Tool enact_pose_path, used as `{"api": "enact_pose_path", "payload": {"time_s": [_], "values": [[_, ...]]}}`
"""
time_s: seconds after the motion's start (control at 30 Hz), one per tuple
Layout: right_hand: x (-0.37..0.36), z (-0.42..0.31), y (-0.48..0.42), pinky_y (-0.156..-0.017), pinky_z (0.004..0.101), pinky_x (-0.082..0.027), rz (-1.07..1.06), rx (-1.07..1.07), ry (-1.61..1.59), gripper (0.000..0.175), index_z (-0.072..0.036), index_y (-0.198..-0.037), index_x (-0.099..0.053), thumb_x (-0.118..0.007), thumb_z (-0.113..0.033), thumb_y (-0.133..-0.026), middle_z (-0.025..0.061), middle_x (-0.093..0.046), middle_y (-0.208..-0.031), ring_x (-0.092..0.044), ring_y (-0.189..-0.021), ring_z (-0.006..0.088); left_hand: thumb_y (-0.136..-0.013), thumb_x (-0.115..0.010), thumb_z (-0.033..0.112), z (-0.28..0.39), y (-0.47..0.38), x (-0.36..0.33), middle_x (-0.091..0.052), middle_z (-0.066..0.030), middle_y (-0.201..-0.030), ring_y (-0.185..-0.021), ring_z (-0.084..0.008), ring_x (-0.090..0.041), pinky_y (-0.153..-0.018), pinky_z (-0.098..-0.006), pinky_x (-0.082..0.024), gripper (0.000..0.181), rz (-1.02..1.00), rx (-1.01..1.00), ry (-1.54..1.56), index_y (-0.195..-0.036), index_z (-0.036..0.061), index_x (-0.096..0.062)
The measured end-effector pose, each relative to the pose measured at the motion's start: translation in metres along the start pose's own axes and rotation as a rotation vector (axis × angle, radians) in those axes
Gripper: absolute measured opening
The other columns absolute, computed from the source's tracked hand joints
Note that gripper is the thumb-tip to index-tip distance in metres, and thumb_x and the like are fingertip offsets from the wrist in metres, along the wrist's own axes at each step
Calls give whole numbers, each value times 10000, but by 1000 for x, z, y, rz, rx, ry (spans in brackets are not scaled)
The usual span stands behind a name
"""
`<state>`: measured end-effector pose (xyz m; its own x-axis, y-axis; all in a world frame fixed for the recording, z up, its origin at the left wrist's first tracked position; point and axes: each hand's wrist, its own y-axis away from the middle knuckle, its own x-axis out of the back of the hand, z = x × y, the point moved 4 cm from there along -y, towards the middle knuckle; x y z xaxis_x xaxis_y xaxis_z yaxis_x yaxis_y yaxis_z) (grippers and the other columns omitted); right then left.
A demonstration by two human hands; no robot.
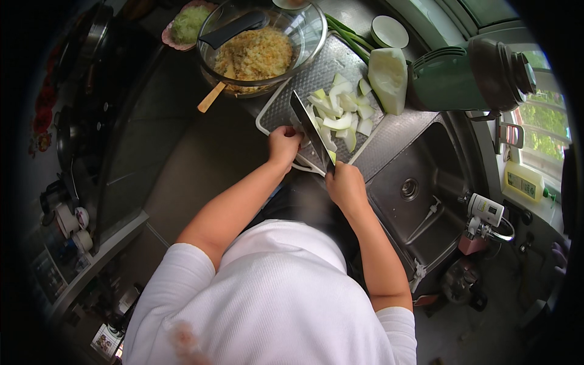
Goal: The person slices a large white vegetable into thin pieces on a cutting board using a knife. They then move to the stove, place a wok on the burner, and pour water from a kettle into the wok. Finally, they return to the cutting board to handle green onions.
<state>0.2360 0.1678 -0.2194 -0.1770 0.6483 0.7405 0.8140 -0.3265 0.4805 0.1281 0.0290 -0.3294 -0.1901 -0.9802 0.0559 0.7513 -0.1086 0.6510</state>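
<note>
My right hand (346,185) grips the handle of a broad kitchen knife (310,127), its dark blade slanting up to the left over a textured metal cutting board (276,107) with a pale rim. At the board's near left edge, my left hand (285,148) pinches a pale gourd slice beside the blade, partly hidden by the fingers. Right of the blade lies a heap of cut gourd slices (337,122), whitish with some green edges. A large uncut gourd chunk (388,82) rests at the board's far right edge.
A glass bowl (319,50) of yellowish crumbly mixture, holding a wooden utensil (212,96), stands far left. Behind the board are scallions (349,36) and a white bowl (389,32). A green vacuum flask (440,80) stands right, beyond a steel sink (397,210) with a faucet filter (486,210).
</note>
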Motion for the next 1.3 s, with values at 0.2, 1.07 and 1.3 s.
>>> {"api": "enact_pose_path", "payload": {"time_s": [0.2, 1.07, 1.3], "values": [[-31, 15, -23, -754, 534, -514, 63, 56, -50, 176, 28, -836, -658, -622, -144, -838, 264, -665, -809, -646, -805, 466, -835, -681, 60, 2, -3, 1, -648, -73, -815, -659, -157, -601, -582, -284, -467, 145, 5, 9, -3, -940, -36, -657], [-7, -7, -27, -765, 529, -529, -23, 49, 24, 186, 37, -829, -681, -593, -126, -829, 274, -672, -805, -663, -797, 454, -850, -611, -32, -1, -1, -4, -639, -80, -925, -792, -187, -631, -659, -314, -546, 102, 18, 56, 95, -950, -29, -632], [-25, 15, -38, -746, 527, -517, 83, 79, -142, 199, 47, -828, -663, -615, -146, -816, 284, -650, -781, -648, -796, 465, -867, -622, -3, -4, -11, -4, -643, -85, -964, -835, -188, -646, -690, -303, -558, 143, 0, 27, 104, -1003, -43, -635]]}}
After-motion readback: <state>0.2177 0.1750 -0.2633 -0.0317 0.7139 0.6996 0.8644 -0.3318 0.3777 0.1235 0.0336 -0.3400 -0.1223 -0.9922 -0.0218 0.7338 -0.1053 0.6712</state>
